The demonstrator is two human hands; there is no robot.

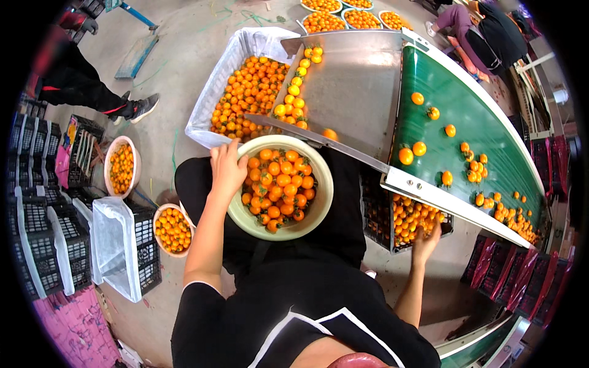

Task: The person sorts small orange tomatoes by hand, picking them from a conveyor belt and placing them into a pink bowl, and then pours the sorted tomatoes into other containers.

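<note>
A pale green plastic basin (326,202) of orange cherry tomatoes (279,190) rests on my lap. My left hand (228,167) grips its left rim, with the thumb toward the inside. To the right, my right hand (426,243) reaches to a black crate (379,216) of cherry tomatoes (412,219) below the conveyor's edge. Its thumb and fingers are apart at the tomatoes; the fingertips are partly hidden among them. Ahead, a metal chute (353,80) slopes toward a crate lined with white plastic (207,101), which holds many tomatoes. Several yellow tomatoes line the chute's left edge.
A green conveyor belt (454,165) carries scattered tomatoes on the right. Tubs of tomatoes (134,178) stand at left, beside a lined crate (116,236) and stacked black crates (40,245). More basins (324,23) stand beyond the chute. One person (80,73) stands left; another (491,37) sits far right.
</note>
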